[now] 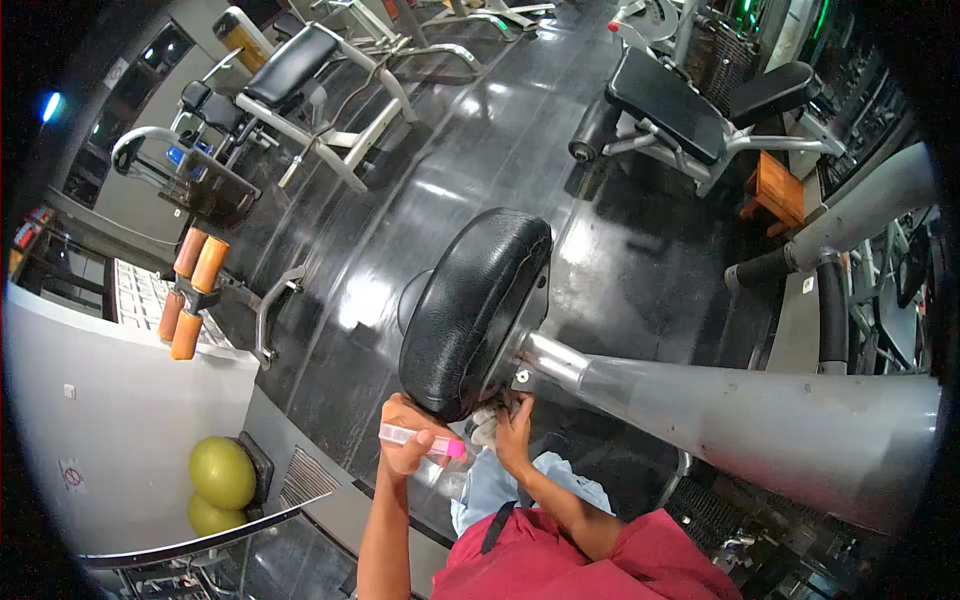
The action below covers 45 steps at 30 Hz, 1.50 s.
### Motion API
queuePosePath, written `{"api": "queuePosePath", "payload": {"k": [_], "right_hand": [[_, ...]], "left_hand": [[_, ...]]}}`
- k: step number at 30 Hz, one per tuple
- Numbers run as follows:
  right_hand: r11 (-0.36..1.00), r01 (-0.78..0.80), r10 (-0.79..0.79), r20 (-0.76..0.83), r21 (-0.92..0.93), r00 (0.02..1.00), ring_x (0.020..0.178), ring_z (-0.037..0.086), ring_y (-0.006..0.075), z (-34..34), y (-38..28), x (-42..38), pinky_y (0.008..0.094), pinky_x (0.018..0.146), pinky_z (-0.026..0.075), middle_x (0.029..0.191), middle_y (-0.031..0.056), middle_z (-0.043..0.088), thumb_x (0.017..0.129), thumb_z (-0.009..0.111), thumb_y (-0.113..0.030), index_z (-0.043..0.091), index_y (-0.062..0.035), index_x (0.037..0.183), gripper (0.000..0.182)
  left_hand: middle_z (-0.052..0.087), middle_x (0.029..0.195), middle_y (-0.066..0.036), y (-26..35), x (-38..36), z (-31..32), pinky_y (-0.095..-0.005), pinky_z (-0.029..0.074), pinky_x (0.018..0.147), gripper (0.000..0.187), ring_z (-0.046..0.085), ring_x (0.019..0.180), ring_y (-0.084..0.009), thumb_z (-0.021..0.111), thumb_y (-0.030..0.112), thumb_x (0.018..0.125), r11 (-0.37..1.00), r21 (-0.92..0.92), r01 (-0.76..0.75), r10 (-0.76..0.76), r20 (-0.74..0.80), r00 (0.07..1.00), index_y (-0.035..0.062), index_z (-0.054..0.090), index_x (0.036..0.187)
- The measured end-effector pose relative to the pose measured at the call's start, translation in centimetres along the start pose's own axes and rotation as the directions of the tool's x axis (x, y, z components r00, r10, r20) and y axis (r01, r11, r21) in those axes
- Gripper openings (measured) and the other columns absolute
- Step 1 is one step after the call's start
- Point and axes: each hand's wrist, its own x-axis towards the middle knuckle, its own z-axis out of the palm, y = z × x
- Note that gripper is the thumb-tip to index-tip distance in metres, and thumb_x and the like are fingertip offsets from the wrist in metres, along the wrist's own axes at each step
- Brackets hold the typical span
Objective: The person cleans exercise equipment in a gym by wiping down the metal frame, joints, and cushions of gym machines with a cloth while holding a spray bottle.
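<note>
My left hand [405,440] is closed around a small clear bottle with a pink end [410,436], held level just below a black padded cushion [475,310]. At the cushion's lower edge, my right hand [514,430] has its fingers bent around a crumpled greyish cloth [484,425], partly hidden by the pad and the fingers. The cushion has stitched seams and is fixed to a metal post [553,358] that runs into a thick grey machine arm [760,420] on the right.
A black bench [668,100] stands ahead right, beside a wooden stool [775,195]. Another padded machine [292,65] is ahead left. Orange-brown rollers [195,290] stick up on the left, behind a white partition [120,430]. Green exercise balls [221,472] sit lower left.
</note>
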Motion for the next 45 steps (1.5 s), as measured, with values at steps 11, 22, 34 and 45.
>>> {"api": "queuePosePath", "payload": {"k": [11,22,34,45], "right_hand": [[0.863,-0.503,0.504,-0.008,0.043,0.864,0.093,0.058,0.0279,1.0,10.3,6.4,0.0422,0.084,0.044,0.105,0.018,0.059,0.092,0.059,-0.027,0.04,-0.008,0.125,0.043],[0.976,-0.162,0.189,-0.204,0.143,0.96,0.092,0.056,0.0184,0.6,8.0,7.2,0.0324,0.082,0.045,0.101,0.0078,0.062,0.088,0.064,-0.009,0.056,-0.0049,0.112,0.025],[0.986,-0.132,0.145,-0.127,0.101,0.981,0.099,0.061,0.0198,-0.2,7.2,7.4,0.0324,0.085,0.047,0.103,0.0106,0.066,0.086,0.068,-0.018,0.059,-0.0072,0.114,0.031],[0.998,-0.061,0.059,-0.237,0.0,0.97,0.102,0.06,0.0307,0.3,-1.3,4.3,0.0368,0.093,0.043,0.111,0.0174,0.065,0.088,0.064,-0.021,0.058,-0.0026,0.121,0.038]], "left_hand": [[0.067,0.057,-0.011,-0.3,0.1,-0.3,-0.0257,0.05,0.045,0.051,0.06,0.041,-0.0172,0.054,0.04,0.087,0.998,-0.062,0.02,-0.02,0.01,1.0,-0.0041,0.073,0.069],[0.068,0.059,-0.013,-0.3,-0.2,0.1,-0.027,0.05,0.043,0.05,0.059,0.04,-0.0177,0.055,0.037,0.088,0.993,-0.104,0.054,-0.062,-0.08,0.995,-0.0063,0.071,0.069],[0.068,0.059,-0.011,-0.3,0.1,-0.4,-0.0253,0.049,0.043,0.054,0.059,0.039,-0.0162,0.052,0.041,0.089,0.999,-0.029,0.026,-0.026,0.002,1.0,-0.004,0.072,0.067],[0.068,0.059,-0.013,-0.8,0.0,-0.4,-0.0266,0.049,0.043,0.055,0.059,0.039,-0.0176,0.051,0.04,0.09,0.995,-0.098,0.011,-0.011,-0.006,1.0,-0.0055,0.071,0.066]]}}
